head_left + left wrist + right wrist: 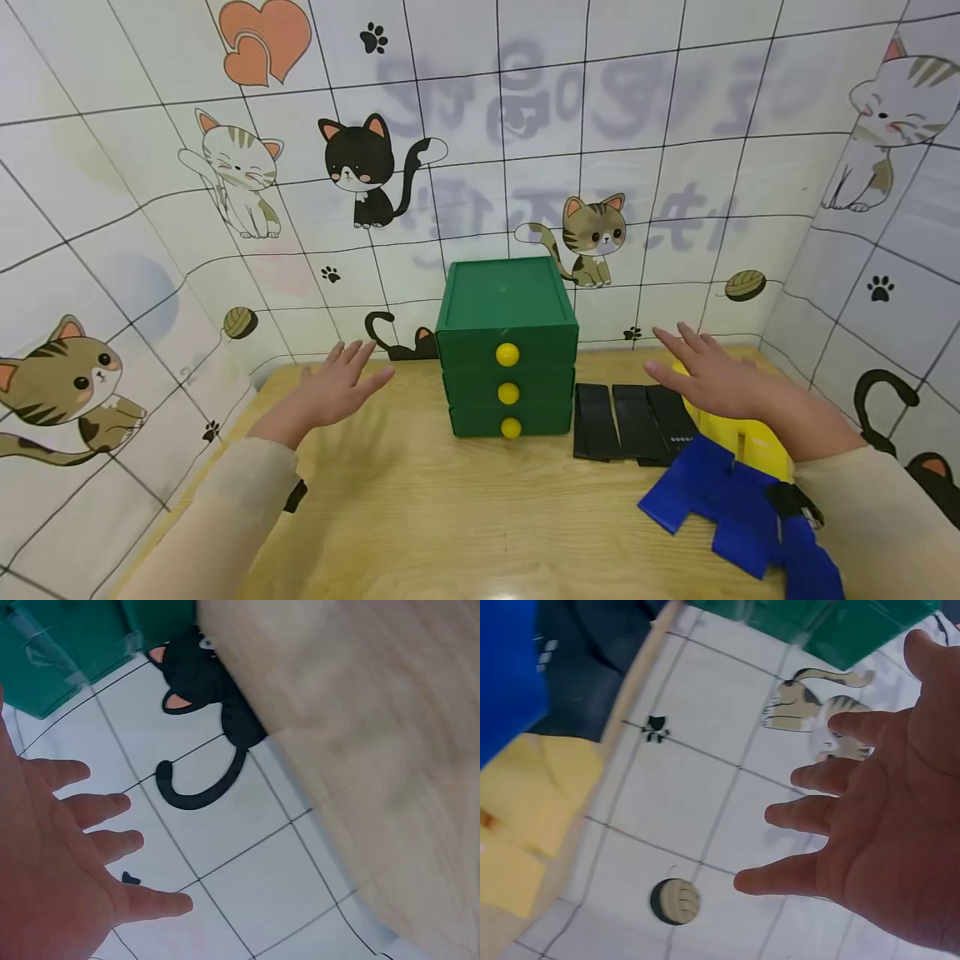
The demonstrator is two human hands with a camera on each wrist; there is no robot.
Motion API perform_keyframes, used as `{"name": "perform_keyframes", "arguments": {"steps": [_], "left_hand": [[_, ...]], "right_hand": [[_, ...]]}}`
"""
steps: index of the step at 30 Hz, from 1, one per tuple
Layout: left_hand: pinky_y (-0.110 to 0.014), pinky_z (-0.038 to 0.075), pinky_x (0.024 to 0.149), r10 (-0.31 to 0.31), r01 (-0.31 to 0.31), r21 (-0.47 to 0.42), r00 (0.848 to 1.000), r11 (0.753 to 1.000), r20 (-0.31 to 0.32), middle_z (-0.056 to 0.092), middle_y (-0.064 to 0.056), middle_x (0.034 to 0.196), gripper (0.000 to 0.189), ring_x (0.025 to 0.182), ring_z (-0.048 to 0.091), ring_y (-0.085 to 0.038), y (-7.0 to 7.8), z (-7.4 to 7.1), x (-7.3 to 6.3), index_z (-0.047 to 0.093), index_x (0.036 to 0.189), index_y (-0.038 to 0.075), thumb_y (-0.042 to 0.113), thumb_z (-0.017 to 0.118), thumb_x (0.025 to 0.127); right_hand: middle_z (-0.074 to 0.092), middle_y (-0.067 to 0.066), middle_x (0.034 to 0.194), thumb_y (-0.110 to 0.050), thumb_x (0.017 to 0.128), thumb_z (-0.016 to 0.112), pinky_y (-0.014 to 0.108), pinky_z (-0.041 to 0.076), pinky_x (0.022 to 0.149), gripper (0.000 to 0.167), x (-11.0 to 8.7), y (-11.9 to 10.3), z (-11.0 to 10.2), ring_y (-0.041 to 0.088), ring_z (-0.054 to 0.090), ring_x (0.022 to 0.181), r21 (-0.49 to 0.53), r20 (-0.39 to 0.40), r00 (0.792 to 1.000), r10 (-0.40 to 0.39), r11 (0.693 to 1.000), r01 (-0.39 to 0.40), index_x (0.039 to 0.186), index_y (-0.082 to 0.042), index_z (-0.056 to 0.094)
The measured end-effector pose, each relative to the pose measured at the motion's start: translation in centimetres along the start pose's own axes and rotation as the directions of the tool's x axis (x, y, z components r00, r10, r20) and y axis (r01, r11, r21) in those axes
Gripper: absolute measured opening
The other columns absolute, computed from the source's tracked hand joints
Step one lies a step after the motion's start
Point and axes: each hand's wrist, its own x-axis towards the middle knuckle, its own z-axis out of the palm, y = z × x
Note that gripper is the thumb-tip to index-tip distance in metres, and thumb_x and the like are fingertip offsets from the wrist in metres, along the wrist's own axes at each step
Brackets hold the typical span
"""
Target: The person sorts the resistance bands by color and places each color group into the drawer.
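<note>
Your left grip point(333, 390) and right grip point(712, 380) are released, holding nothing; the green drawer box point(506, 293) stands between them on the bench point(450, 517). If you pull a yellow knob point(507, 354), better brace the box first.

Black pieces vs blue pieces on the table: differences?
Layout: the black pieces lie roughly lined up side by side; the blue pieces sprawl at mixed angles.
Position: the black pieces lie farther back, next to the green drawer unit; the blue pieces lie nearer the camera.
Shared: both lie on the tabletop, right of the green drawer unit.
</note>
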Motion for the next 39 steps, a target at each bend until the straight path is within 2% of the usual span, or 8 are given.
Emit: {"name": "perform_keyframes", "arguments": {"steps": [6,11,14,18,24,28,32,39], "left_hand": [[-0.081,0.015,0.124,0.061,-0.061,-0.077,0.998,0.995,-0.007,0.025,-0.02,0.176,0.094,0.163,0.02,-0.047,2.0,-2.4,2.0,0.013,0.173,0.015,0.079,0.026,0.105],[-0.068,0.028,0.127,0.117,-0.104,-0.191,0.991,0.976,0.058,0.038,-0.018,0.171,0.096,0.15,0.05,-0.043,4.6,-4.5,4.1,0.006,0.174,0.025,0.083,0.029,0.102],[-0.067,0.03,0.127,0.142,-0.116,-0.242,0.985,0.963,0.095,0.031,-0.013,0.175,0.096,0.145,0.056,-0.04,5.9,-5.0,5.3,0.004,0.173,0.033,0.087,0.032,0.099],[-0.068,0.029,0.127,0.178,-0.13,-0.306,0.975,0.943,0.135,0.024,-0.01,0.178,0.097,0.15,0.052,-0.038,7.3,-5.1,6.6,0.002,0.172,0.038,0.088,0.036,0.097],[-0.067,0.021,0.131,0.166,-0.097,-0.35,0.971,0.932,0.173,0.011,-0.005,0.182,0.108,0.167,0.019,-0.033,8.8,-4.6,7.7,-0.006,0.172,0.036,0.091,0.041,0.092],[-0.064,0.023,0.132,0.158,-0.076,-0.373,0.968,0.925,0.193,0.001,-0.004,0.182,0.115,0.168,0.014,-0.033,9.5,-4.0,8.2,-0.015,0.171,0.033,0.087,0.05,0.092],[-0.061,0.029,0.13,0.138,-0.041,-0.392,0.965,0.919,0.223,-0.002,-0.002,0.182,0.124,0.167,0.017,-0.032,10.2,-3.8,8.6,-0.02,0.169,0.035,0.082,0.062,0.088],[-0.061,0.027,0.131,0.122,-0.021,-0.371,0.96,0.928,0.251,-0.009,0.001,0.182,0.131,0.168,0.012,-0.032,10.7,-3.8,9.3,-0.023,0.168,0.036,0.085,0.065,0.084]], "right_hand": [[0.033,0.035,0.167,-0.064,0.109,0.044,0.078,0.037,0.114,0.086,0.5,-4.6,-2.3,0.059,0.041,0.147,-0.003,-0.011,0.997,-0.074,0.997,0.074,0.164,0.002,0.031],[0.07,0.021,0.135,-0.065,0.106,0.05,0.057,0.058,0.093,0.073,0.6,-9.1,-3.4,0.037,0.071,0.112,-0.035,-0.043,0.996,-0.075,0.997,0.074,0.141,-0.001,0.058],[0.075,0.01,0.106,-0.061,0.107,0.054,0.043,0.057,0.076,0.06,0.8,-11.5,-3.3,0.023,0.069,0.088,-0.028,-0.075,0.994,-0.074,0.997,0.072,0.122,-0.006,0.069],[0.071,0.001,0.085,-0.055,0.108,0.056,0.035,0.052,0.069,0.048,1.7,-13.9,-1.7,0.016,0.063,0.073,0.006,-0.108,0.989,-0.098,0.995,0.099,0.109,-0.01,0.073],[0.069,-0.001,0.073,-0.054,0.106,0.061,0.03,0.052,0.063,0.048,4.0,-16.6,2.7,0.013,0.062,0.062,0.029,-0.131,0.985,-0.116,0.992,0.121,0.111,-0.007,0.073],[0.064,0.003,0.072,-0.058,0.104,0.062,0.029,0.048,0.055,0.056,5.1,-17.7,4.8,0.016,0.059,0.057,-0.036,-0.192,0.98,-0.059,0.998,0.053,0.113,-0.003,0.071],[0.058,0.004,0.067,-0.062,0.103,0.06,0.03,0.047,0.05,0.059,5.9,-18.2,6.2,0.017,0.056,0.054,-0.102,-0.29,0.956,-0.04,0.995,0.011,0.096,-0.004,0.071],[0.052,0.0,0.055,-0.055,0.105,0.061,0.027,0.042,0.044,0.056,7.0,-17.9,7.7,0.015,0.048,0.045,-0.139,-0.457,0.881,-0.12,0.988,0.063,0.066,-0.015,0.058]]}}
